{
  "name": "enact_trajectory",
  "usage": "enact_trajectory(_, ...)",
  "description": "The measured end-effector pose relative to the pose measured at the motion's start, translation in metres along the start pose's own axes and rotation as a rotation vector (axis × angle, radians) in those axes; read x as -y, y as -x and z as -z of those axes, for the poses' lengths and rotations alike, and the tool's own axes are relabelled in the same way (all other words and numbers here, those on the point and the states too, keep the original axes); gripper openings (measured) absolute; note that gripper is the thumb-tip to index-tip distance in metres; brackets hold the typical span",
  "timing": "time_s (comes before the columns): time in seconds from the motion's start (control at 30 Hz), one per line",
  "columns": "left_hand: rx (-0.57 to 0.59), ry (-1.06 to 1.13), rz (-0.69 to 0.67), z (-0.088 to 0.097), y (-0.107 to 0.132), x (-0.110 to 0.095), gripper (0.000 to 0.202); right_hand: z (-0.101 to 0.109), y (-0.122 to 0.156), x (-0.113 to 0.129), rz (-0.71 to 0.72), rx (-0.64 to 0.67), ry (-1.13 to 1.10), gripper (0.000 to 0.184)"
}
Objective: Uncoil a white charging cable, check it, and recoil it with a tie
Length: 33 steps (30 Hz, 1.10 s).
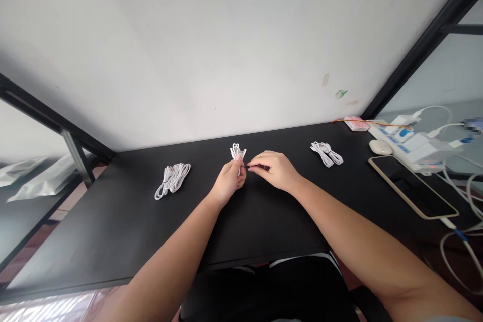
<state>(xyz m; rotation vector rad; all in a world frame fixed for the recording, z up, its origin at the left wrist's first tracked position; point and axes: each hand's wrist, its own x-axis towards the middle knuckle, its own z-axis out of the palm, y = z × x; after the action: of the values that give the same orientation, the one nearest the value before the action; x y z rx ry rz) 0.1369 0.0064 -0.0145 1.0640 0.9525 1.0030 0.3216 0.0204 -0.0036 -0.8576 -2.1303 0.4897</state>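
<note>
Above the middle of the black table, my left hand (228, 181) is closed around a folded white cable (236, 151), whose loops stick out above the thumb. Right beside it, my right hand (277, 168) pinches a thin dark tie (245, 166) that runs to the bundle. Its exact wrap around the cable is hidden by the left fingers. A bundle of white cables (173, 179) lies on the table to the left of my hands. To the right lies another white cable bundle (326, 154), with a dark tie around its middle.
At the right, a phone (413, 186) plugged into a white cord lies near a white mouse-like object (381, 147) and a power strip (392, 143) with several plugs. A pink-and-white box (356, 124) sits by the wall. Black metal posts frame the table (113, 231); plastic bags lie far left.
</note>
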Motion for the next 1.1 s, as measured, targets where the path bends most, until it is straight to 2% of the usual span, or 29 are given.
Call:
enact_trajectory(0.13, -0.012, -0.023, -0.007, -0.001, 0.0, -0.001, 0.053, 0.0, 0.001, 0.004, -0.097, 0.015, -0.021, 0.016)
enact_trajectory(0.23, -0.02, -0.056, -0.011, 0.0, 0.0, -0.002, 0.054, -0.001, 0.002, 0.006, -0.167, 0.008, -0.119, 0.014)
enact_trajectory(0.37, -0.021, -0.144, -0.046, 0.003, -0.001, 0.001, 0.056, -0.005, 0.001, 0.005, -0.312, 0.004, -0.405, 0.013)
enact_trajectory(0.6, -0.007, -0.333, -0.131, 0.006, 0.0, 0.005, 0.055, -0.009, -0.005, 0.003, -0.773, 0.076, -1.031, 0.013)
enact_trajectory(0.73, 0.014, -0.462, -0.175, 0.006, 0.004, 0.002, 0.054, -0.005, -0.004, 0.002, -0.844, 0.087, -1.192, 0.013)
enact_trajectory(0.9, 0.02, -0.421, -0.161, 0.005, 0.004, 0.003, 0.053, -0.006, -0.005, 0.002, -0.817, 0.087, -1.111, 0.01)
enact_trajectory(1.0, 0.01, -0.336, -0.12, 0.004, 0.002, 0.004, 0.054, -0.009, -0.006, 0.0, -0.739, 0.079, -0.884, 0.02)
enact_trajectory(1.1, 0.003, -0.264, -0.091, 0.003, 0.0, 0.003, 0.055, -0.01, -0.005, -0.001, -0.578, 0.072, -0.635, 0.025)
